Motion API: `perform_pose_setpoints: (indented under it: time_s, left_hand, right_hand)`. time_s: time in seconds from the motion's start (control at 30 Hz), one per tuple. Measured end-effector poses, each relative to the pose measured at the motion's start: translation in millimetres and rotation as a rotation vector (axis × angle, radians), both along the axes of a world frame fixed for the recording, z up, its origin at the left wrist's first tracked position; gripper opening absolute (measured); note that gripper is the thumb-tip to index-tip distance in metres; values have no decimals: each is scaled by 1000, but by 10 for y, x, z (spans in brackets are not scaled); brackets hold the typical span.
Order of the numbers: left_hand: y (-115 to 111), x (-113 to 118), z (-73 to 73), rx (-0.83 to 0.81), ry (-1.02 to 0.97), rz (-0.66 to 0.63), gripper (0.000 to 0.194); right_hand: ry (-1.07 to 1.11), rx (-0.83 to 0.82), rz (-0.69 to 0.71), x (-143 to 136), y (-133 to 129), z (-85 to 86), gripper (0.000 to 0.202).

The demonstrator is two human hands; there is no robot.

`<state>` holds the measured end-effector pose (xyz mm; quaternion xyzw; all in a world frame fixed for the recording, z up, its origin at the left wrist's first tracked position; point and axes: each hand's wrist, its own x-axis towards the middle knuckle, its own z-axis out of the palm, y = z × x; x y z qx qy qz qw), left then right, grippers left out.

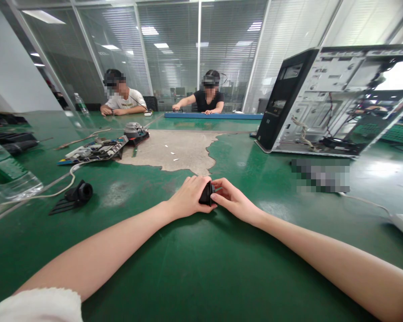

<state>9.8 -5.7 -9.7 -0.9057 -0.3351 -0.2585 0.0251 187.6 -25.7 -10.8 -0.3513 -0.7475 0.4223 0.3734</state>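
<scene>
Over the middle of the green table, a small black part (206, 194) with a flange-like right edge sits between my two hands. My left hand (188, 194) is wrapped around it from the left, thumb below and fingers over the top. From the right, my right hand (233, 199) has its thumb and fingertips closed on the flanged edge. The part's exact kind cannot be made out, and my fingers hide much of it. To the left lies a black plastic piece (79, 193) with a round opening and a slatted flat end, apart from both hands.
An open computer case (336, 103) stands at the right, with a blurred-out object (319, 175) before it. Circuit boards (94, 150) and a water bottle (10, 172) are at the left. Two people (124, 98) sit across the table (201, 268), one behind a blue bar (211, 116).
</scene>
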Motion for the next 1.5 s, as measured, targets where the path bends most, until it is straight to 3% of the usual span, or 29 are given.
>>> perform_pose_setpoints:
  time_s: [0.27,0.53,0.73,1.0,1.1,1.23,1.37,1.5]
  left_hand:
    - [-8,-3,8,2,3,1,53]
    - [-6,-1,8,-5,15,7,54]
    - [-15,4,8,0,-1,4,53]
    - [-13,3,3,-21,-1,11,53]
    - [-12,3,4,-38,-2,17,53]
    - [-4,8,-1,-72,-34,31,50]
    - [8,9,20,-114,-66,46,53]
    - [21,-13,94,-312,-122,97,51]
  right_hand:
    - [26,160,-50,-10,-14,16,18]
    - [-3,37,26,1,-11,8,26]
    - [57,195,-33,5,-14,5,17]
    - [20,15,5,3,8,-5,28]
    - [38,26,-10,4,0,-3,28]
    - [85,80,-65,0,5,-16,23]
    - [55,-6,-74,0,38,-47,22]
    - [-94,86,-202,11,55,-48,19]
